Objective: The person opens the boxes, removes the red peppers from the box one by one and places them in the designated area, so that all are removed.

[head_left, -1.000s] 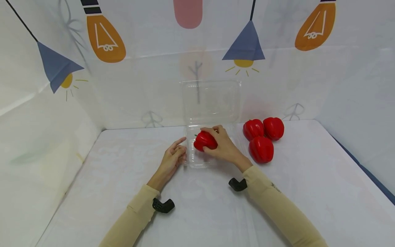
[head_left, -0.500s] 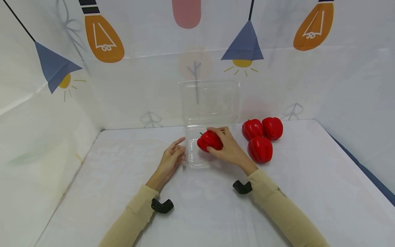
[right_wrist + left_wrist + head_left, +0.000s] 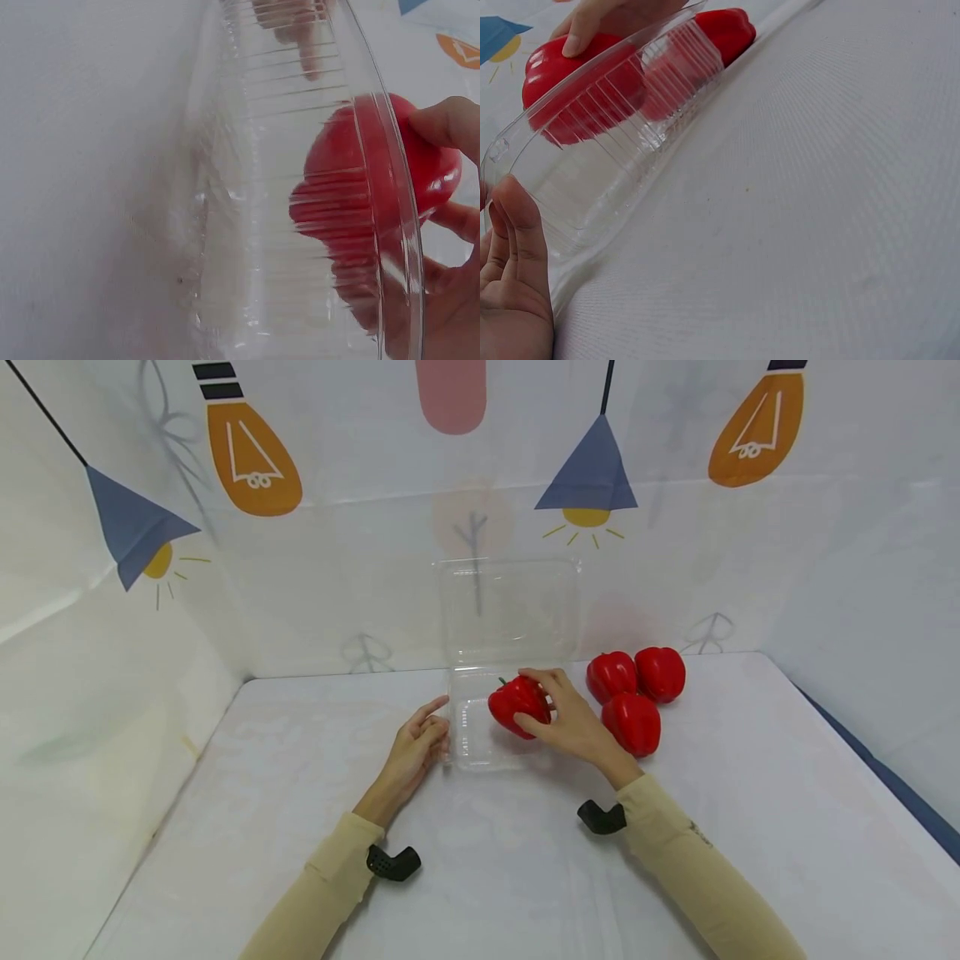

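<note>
My right hand point(image 3: 573, 720) grips a red bell pepper point(image 3: 516, 703) with a green stem pointing up and left, thumb on the near side and fingers on the far side. The pepper is inside the base of a clear plastic hinged container point(image 3: 467, 752), toward its right half. In the right wrist view, the pepper's lower part point(image 3: 330, 210) shows through the ribbed wall. My left hand point(image 3: 414, 747) rests against the container's left side, index finger stretched along the edge. The left wrist view shows its fingers point(image 3: 521, 217) straight, touching the end wall.
Three more red bell peppers point(image 3: 633, 724) lie clustered right of the container. Its clear lid point(image 3: 510, 610) stands raised at the back, before the printed backdrop point(image 3: 360, 560). A white cloth point(image 3: 510, 877) covers the table.
My right hand has moved right with the bell pepper, from the container's middle toward its right half. The pepper's stem has tipped upward. My left hand has stayed at the container's left side.
</note>
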A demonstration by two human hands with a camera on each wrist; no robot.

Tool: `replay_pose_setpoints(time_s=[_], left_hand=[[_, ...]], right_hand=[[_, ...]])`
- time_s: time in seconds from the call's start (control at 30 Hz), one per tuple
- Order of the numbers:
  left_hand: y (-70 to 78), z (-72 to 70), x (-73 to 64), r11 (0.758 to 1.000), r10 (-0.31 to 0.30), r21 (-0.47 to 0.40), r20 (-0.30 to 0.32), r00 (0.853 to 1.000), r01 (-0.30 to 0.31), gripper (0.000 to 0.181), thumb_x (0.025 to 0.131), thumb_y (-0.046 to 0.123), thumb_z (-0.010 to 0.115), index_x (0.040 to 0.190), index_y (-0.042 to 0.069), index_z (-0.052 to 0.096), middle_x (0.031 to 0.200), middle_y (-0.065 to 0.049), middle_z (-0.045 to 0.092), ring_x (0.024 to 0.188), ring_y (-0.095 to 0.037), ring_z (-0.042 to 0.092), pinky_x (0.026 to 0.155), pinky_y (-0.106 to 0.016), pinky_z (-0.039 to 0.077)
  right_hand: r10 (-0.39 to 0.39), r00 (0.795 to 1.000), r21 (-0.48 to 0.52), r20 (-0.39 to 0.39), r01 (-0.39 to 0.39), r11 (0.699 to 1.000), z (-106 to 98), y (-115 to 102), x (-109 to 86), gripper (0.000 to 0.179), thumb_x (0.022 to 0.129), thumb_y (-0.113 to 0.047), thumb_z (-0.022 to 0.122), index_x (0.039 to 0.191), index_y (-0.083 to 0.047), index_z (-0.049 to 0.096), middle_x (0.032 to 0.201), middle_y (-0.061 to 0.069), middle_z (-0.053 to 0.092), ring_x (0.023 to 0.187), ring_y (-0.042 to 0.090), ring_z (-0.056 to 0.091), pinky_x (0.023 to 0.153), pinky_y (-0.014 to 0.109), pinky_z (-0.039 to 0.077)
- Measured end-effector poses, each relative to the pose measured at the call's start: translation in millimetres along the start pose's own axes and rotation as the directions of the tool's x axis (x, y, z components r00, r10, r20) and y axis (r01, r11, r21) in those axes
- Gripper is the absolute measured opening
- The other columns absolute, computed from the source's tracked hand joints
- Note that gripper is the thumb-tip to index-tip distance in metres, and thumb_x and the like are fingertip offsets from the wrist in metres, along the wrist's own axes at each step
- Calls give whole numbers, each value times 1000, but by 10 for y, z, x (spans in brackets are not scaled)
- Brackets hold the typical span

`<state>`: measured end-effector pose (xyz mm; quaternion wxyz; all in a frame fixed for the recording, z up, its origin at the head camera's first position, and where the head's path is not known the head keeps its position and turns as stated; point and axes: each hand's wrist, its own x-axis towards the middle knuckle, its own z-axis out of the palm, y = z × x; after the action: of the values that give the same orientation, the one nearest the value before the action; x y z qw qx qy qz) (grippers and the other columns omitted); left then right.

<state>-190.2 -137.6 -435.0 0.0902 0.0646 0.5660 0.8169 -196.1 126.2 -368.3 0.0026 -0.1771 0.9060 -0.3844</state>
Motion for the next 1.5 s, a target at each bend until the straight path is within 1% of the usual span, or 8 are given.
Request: replay_pose_setpoints(time_s=[0.13, 0.23, 0.37, 0.53, 0.73, 1.07, 1.17, 1.5], left_hand=[[-2, 0, -2, 1000, -9, 5, 0, 1000, 9, 47, 95, 5, 52, 141, 10, 40, 80, 7, 53, 62, -4, 50, 54, -15, 45], [1, 0, -7, 1000, -12, 6, 0, 1000, 12, 48, 95, 5, 52, 141, 10, 40, 80, 7, 53, 62, -4, 50, 54, -15, 45], [11, 3, -14, 1000, -5, 12, -4, 1000, 5, 47, 96, 5, 51, 141, 10, 40, 80, 7, 54, 63, -4, 50, 54, -15, 45], [14, 9, -11, 1000, 1, 8, 3, 1000, -1, 48, 96, 5, 51, 142, 9, 39, 80, 7, 54, 63, -3, 50, 54, -14, 45], [1, 4, -3, 1000, 4, 5, 3, 1000, -4, 48, 95, 5, 52, 141, 9, 39, 80, 7, 54, 63, -4, 50, 54, -14, 45], [14, 7, -13, 1000, 2, 16, -1, 1000, -2, 47, 96, 5, 52, 141, 10, 40, 81, 7, 54, 63, -3, 50, 54, -14, 45], [16, 11, -14, 1000, 1, 17, -3, 1000, -1, 47, 96, 6, 52, 141, 10, 40, 81, 7, 54, 63, -3, 50, 54, -14, 45], [10, 7, -12, 1000, 5, 19, 4, 1000, -5, 47, 96, 6, 52, 142, 9, 39, 81, 7, 53, 63, -4, 50, 54, -15, 46]], right_hand=[[-4, 1000, 7, -5, 4, 1000, -40, 12, -42, 79, 75, -37, 76, 141, -28, 35, 134, 2, 42, 115, 25, 49, 82, 42, 56], [-2, 1000, 30, -3, 2, 1000, -76, 9, -73, 78, 76, -38, 76, 141, -28, 35, 133, 1, 44, 115, 25, 50, 84, 43, 55], [1, 1000, 58, 9, -2, 998, -120, 1, -103, 78, 77, -40, 75, 142, -28, 34, 134, 1, 44, 117, 24, 49, 87, 44, 55], [6, 1000, 64, 8, -7, 998, -169, 16, -129, 77, 79, -41, 73, 143, -29, 33, 137, 0, 44, 119, 24, 49, 87, 41, 55], [8, 1000, 51, -4, -8, 999, -237, 46, -159, 74, 80, -43, 71, 143, -30, 33, 137, 0, 45, 119, 24, 49, 87, 41, 55], [37, 999, 34, 21, -38, 999, -399, 79, -231, 70, 83, -45, 68, 143, -30, 34, 136, 2, 46, 116, 27, 52, 89, 43, 54], [41, 999, 43, 23, -42, 998, -463, 73, -255, 68, 85, -45, 66, 143, -30, 34, 137, 3, 46, 117, 28, 52, 89, 44, 54], [70, 998, 22, -9, -70, 997, -660, 128, -342, 64, 89, -44, 60, 144, -26, 31, 136, 10, 45, 120, 33, 48, 88, 49, 53]])
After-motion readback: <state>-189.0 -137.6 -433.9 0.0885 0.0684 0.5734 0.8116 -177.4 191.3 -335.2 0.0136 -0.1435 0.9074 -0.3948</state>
